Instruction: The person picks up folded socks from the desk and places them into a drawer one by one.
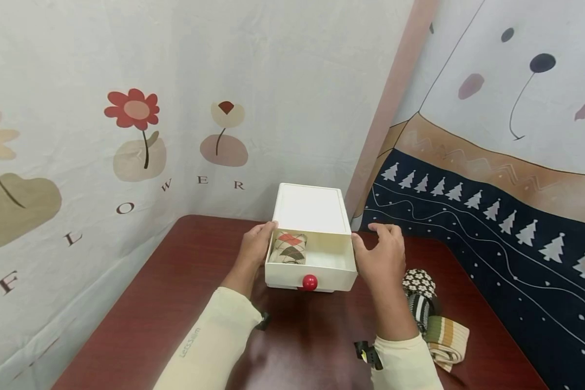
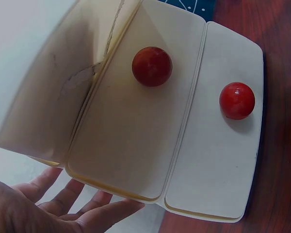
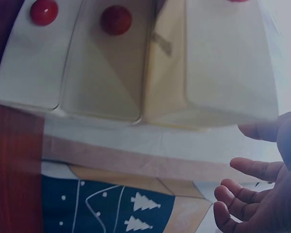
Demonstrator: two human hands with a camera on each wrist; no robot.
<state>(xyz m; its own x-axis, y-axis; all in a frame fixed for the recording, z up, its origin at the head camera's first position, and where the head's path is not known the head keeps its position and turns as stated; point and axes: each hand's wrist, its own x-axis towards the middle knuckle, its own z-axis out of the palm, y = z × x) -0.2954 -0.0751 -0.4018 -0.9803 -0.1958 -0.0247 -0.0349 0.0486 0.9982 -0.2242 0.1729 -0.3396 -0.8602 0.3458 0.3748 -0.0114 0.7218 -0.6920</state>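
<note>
A white drawer cabinet [image 1: 312, 208] stands on the table with its top drawer [image 1: 329, 277] pulled out, a red knob [image 1: 310, 282] on its front. Inside the drawer, at the left, lies a folded argyle sock [image 1: 291, 249]. My left hand [image 1: 254, 246] rests against the left side of the cabinet, and the left wrist view shows its fingers [image 2: 70, 191] stretched along the cabinet's side. My right hand [image 1: 382, 252] is at the right side of the open drawer, thumb near the drawer wall, the other fingers [image 3: 257, 169] spread apart from it.
Folded and rolled knit items lie at the right of the table: a flowered black-and-white one [image 1: 419, 283], a striped dark one [image 1: 418, 311] and a green, orange and cream one [image 1: 447, 341]. Two lower drawers [image 2: 121, 131] look shut. Printed cloths [image 1: 297, 108] hang behind the table.
</note>
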